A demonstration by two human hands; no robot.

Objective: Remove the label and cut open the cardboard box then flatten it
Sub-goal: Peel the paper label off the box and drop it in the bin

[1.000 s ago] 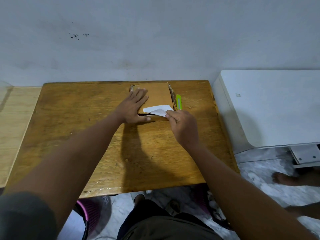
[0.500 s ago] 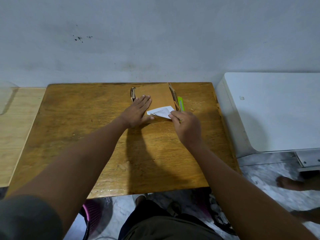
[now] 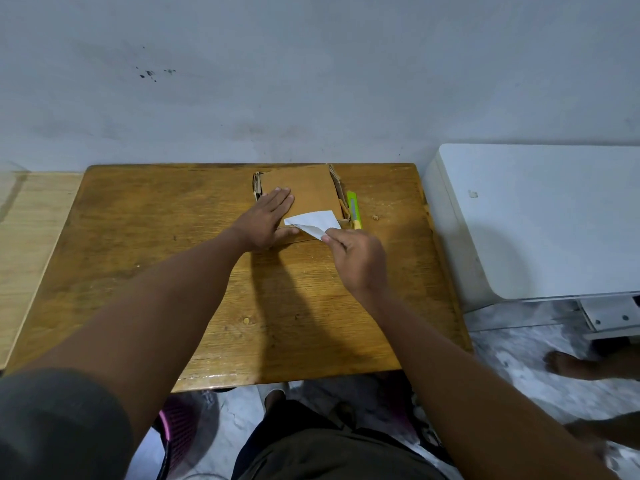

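Head view — one wide-angle picture looking forward and down over both forearms.

Cardboard box (image 3: pixel 304 188): brown, lying on its broad face at the far middle of the wooden tabletop (image 3: pixel 138 244), close to the back edge by the wall; folded flaps show along its left and right sides.

Label (image 3: pixel 313 221): white paper at the near right corner of the box's top face, partly peeled — its near corner is lifted and folded over, while the far part lies against the cardboard.

Left hand (image 3: pixel 268 220): flat, with straight fingers side by side, palm pressed down on the near left part of the box; the thumb lies along the box's near edge.

Right hand (image 3: pixel 358 258): fingers curled, thumb and forefinger pinching the lifted corner of the label just past the box's near right corner.

Utility knife (image 3: pixel 354 209): bright green with a yellow near end, lying on the tabletop just beside the right side of the box, parallel to it and not touched by either hand.

Surroundings: a pale grey wall (image 3: pixel 311 81) behind the tabletop, a lighter wooden surface (image 3: pixel 24 237) to its left, and a white appliance (image 3: pixel 536 216) to its right; a marbled floor (image 3: pixel 519 375) below, where another person's bare foot (image 3: pixel 571 365) stands at the right.
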